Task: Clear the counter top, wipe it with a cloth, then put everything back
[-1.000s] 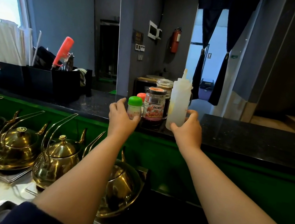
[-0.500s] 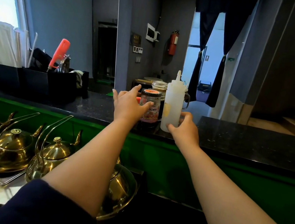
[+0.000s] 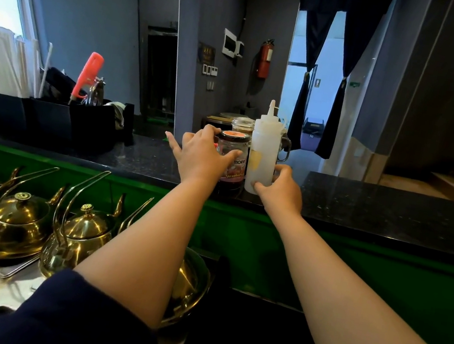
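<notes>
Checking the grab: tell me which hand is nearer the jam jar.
Left. The left hand wraps the jam jar; the right hand grips the squeeze bottle beside it.

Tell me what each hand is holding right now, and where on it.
The right hand grips the squeeze bottle near its base. The left hand wraps the jam jar around its upper side.

left hand (image 3: 201, 155) grips jam jar (image 3: 232, 157) | right hand (image 3: 281, 188) grips squeeze bottle (image 3: 264, 148)
</notes>
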{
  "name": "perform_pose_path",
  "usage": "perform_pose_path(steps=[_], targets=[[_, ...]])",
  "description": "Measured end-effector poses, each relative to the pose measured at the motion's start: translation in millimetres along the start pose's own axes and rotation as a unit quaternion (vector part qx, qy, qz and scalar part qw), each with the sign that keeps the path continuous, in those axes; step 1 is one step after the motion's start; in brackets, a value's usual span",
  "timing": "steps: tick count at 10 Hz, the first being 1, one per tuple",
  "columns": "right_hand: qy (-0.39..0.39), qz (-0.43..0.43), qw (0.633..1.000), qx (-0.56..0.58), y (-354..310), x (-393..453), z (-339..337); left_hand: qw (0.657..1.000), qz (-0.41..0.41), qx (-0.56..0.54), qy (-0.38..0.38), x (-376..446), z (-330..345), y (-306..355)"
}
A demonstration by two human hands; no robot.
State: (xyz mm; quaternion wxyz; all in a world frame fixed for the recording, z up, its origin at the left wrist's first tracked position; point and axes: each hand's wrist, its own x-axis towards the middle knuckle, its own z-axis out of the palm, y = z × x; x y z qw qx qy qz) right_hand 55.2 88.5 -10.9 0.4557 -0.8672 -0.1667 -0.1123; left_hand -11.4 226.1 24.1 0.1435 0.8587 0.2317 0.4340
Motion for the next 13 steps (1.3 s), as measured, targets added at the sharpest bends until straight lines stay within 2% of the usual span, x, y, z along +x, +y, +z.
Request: perform_pose_path(steps=[1,3,4,5,6,8,10,11,12,13], targets=[[0.005,0.009,1.000,-0.006,0,1,1,1.000,-0.003,0.023,0.007,-3,2,5],[0.014,0.000,1.000,-0.022,4,3,3,0.998,-0.004,-0.058,0.006,-7,9,-12],[0.017,-0.008,0.999,-0.034,6,2,3,0.988,-0.067,-0.136,0.008,-22,11,-33],[0.022,-0.014,0.999,-0.043,6,2,4,0.976,-0.120,-0.176,-0.042,-32,16,-49],[0.027,-0.016,0.998,-0.046,7,2,5,0.972,-0.135,-0.188,-0.043,-30,18,-51],[0.029,-0.017,0.998,-0.047,8,2,5,0.973,-0.137,-0.179,-0.041,-28,21,-47],[0.005,-0.031,0.999,-0.035,7,-16,-6,0.975,-0.146,-0.152,-0.071,-40,4,-44],[0.006,-0.030,0.999,-0.034,10,-36,-19,0.970,-0.143,-0.173,-0.090,-58,-12,-36],[0.005,-0.046,0.997,-0.061,15,-69,-43,0.969,-0.119,-0.176,-0.124,-86,-32,-24],[0.023,-0.063,0.995,-0.079,23,-98,-72,0.976,-0.084,-0.155,-0.125,-111,-55,-9]])
